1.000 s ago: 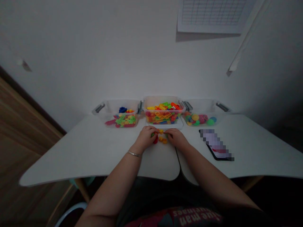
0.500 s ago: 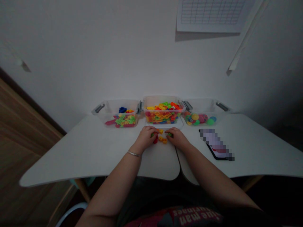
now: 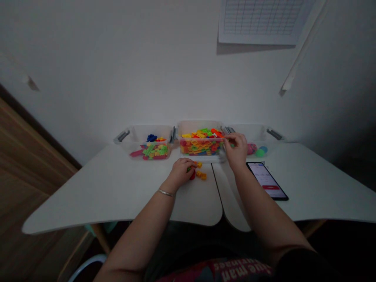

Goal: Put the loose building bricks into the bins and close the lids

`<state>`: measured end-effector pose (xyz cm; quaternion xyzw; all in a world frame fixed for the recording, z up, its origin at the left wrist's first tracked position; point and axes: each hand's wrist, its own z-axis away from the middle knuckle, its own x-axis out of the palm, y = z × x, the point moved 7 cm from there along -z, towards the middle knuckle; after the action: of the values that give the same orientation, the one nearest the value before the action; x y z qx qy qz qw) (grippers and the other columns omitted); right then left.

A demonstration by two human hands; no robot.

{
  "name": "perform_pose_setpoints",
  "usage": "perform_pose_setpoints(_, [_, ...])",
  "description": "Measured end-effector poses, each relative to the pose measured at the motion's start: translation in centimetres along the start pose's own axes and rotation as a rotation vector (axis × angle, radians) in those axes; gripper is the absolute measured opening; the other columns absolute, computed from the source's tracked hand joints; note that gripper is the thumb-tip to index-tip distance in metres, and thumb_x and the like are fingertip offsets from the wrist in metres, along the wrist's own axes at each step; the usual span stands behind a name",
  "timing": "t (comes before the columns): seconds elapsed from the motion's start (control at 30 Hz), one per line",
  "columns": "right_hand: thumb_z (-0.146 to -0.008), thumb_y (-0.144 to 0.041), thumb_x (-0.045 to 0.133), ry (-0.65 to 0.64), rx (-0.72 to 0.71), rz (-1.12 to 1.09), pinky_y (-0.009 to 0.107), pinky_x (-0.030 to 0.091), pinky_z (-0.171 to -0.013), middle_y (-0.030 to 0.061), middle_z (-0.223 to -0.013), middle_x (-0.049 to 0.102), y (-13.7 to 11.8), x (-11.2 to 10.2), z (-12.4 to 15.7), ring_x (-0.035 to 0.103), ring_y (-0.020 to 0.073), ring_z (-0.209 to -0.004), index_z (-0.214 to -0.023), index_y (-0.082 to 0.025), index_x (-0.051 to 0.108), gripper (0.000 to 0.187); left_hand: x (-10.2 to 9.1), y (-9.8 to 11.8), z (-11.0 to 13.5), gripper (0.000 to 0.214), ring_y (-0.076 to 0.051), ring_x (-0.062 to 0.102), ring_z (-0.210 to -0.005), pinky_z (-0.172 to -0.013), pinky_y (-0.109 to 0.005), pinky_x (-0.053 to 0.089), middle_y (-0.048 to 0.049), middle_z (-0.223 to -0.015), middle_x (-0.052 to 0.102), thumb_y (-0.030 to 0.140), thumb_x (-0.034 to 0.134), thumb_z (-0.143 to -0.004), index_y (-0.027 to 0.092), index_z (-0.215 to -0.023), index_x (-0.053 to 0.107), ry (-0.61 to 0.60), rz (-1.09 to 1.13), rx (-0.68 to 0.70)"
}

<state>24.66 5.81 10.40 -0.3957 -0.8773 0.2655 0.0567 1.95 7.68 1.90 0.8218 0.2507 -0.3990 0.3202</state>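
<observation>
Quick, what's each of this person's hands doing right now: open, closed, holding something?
Left hand: closed, apparently holding a green plastic piece.
Right hand: pinched closed, seemingly on a small green piece; hard to be sure.

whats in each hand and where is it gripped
The right hand pinches a small green block in its fingertips; the left hand has its fingertips on another green block, hold unclear.

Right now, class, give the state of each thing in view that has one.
Middle bin: uncovered, full of blocks.
Left bin: uncovered, partly filled.
Left hand: closed on a green block.
Right hand: raised by the Middle bin.
Orange blocks: loose, outside bins.
Phone: screen lit, face up.
</observation>
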Motion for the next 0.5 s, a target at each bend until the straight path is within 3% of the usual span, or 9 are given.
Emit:
perform_pose_setpoints(0.1, [-0.082,-0.022,0.058,-0.044,0.000,0.012,0.039,0.051,-0.087,0.0070,-0.092,0.067,0.7,1.1,-1.1,0.061,0.0205,-0.093,-0.083,-0.019,0.067,0.009,0.0,-0.1,0.0,0.018,-0.021,0.060,-0.103,-0.096,-0.040,0.045,-0.0043,-0.107,0.070,0.021,0.058,-0.086,0.023,-0.098,0.072,-0.015,0.009,-0.020])
perform_pose_setpoints(0.27, [-0.087,-0.020,0.049,-0.248,-0.066,0.147,0.047,0.041,-0.105,0.0101,-0.112,0.069,0.9,3.7,-0.5,0.060,0.0226,-0.108,-0.096,-0.019,0.070,0.023,0.0,0.3,0.0,0.018,-0.021,0.061,-0.103,-0.097,-0.040,0.045,-0.0047,-0.105,0.070,0.019,0.058,-0.085,0.022,-0.098,0.072,-0.019,0.019,0.003])
perform_pose_setpoints(0.37, [-0.089,-0.024,0.048,-0.359,-0.118,0.307,0.055,0.028,-0.112,0.0131,-0.131,0.059,0.5,4.6,0.7,0.052,0.0273,-0.123,-0.109,-0.017,0.067,0.029,-0.1,0.5,0.0,0.018,-0.021,0.061,-0.101,-0.096,-0.039,0.046,-0.0052,-0.103,0.070,0.018,0.059,-0.085,0.021,-0.097,0.072,-0.009,0.026,0.004])
perform_pose_setpoints(0.5, [-0.085,-0.028,0.056,-0.467,-0.186,0.486,0.058,0.022,-0.114,0.0180,-0.146,0.043,0.0,5.2,1.8,0.036,0.0333,-0.136,-0.134,-0.011,0.051,0.052,-0.1,0.6,0.0,0.018,-0.021,0.061,-0.101,-0.096,-0.039,0.046,-0.0059,-0.104,0.070,0.019,0.059,-0.085,0.021,-0.097,0.072,-0.013,0.031,0.009])
